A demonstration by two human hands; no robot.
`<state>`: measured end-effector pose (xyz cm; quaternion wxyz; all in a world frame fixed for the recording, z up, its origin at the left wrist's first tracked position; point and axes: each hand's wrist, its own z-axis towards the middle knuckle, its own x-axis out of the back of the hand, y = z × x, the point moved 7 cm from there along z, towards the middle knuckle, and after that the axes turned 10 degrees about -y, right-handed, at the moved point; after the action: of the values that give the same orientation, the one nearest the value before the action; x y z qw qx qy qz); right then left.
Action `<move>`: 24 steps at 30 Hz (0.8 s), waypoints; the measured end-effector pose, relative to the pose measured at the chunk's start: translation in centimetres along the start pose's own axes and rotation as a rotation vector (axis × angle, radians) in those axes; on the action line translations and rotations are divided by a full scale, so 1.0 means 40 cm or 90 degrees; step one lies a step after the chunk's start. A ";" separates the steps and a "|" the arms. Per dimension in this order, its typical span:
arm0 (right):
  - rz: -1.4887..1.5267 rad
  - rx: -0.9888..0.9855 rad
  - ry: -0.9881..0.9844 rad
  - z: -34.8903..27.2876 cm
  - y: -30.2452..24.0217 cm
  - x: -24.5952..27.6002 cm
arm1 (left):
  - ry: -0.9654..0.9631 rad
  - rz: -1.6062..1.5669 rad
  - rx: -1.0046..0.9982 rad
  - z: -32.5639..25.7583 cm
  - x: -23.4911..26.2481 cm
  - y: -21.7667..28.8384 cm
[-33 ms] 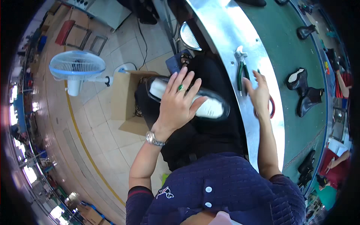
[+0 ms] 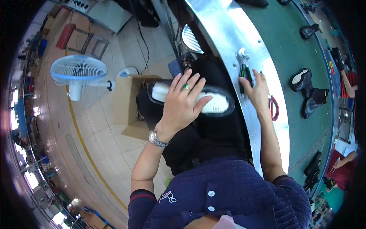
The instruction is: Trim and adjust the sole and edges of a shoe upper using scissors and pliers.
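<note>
Across my lap lies a black shoe [image 2: 219, 104], its white underside facing up. My left hand [image 2: 182, 100] rests flat over the middle of it, fingers spread, and hides that part. At the metal ledge on my right, my right hand [image 2: 256, 91] is at the green-handled pincers [image 2: 244, 57], thumb and fingers apart around the handle ends. The jaws point away from me. Beside my right wrist lie scissors with red handles [image 2: 275, 108], partly covered by the hand.
Along the right runs a green conveyor belt [image 2: 305, 49] carrying dark boots [image 2: 315, 102]. An open cardboard box [image 2: 127, 101] stands left of my legs, with a blue-and-white fan [image 2: 79, 70] beyond it. Other people's arms show at the far right.
My right hand has shifted a little left, closer to the pincers' handles, and more of the red scissors shows. My left hand stays on the shoe.
</note>
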<state>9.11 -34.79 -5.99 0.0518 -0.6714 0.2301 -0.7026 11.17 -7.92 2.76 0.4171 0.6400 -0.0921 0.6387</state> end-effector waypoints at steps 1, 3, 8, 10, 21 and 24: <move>-0.022 -0.015 -0.033 0.024 -0.013 -0.025 | -0.024 -0.015 0.009 0.033 -0.009 -0.011; -0.065 -0.056 -0.080 0.050 -0.040 -0.038 | -0.039 -0.008 0.014 0.093 0.011 -0.053; -0.032 -0.036 -0.112 0.078 0.010 -0.057 | -0.221 -0.292 0.161 0.184 0.022 -0.208; 0.284 -0.126 -0.236 0.099 0.069 -0.059 | -0.201 -0.250 0.147 0.187 0.013 -0.225; 0.423 0.122 -0.704 0.116 -0.331 0.138 | -0.095 -0.180 0.309 0.181 0.015 -0.256; 0.135 0.337 -0.656 0.154 -0.351 0.075 | -0.135 -0.282 0.228 0.130 0.004 -0.154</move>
<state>18.11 -25.04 2.23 0.3930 -0.8637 0.0580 -0.3103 19.06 -7.33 1.18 0.4152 0.7709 0.1207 0.4677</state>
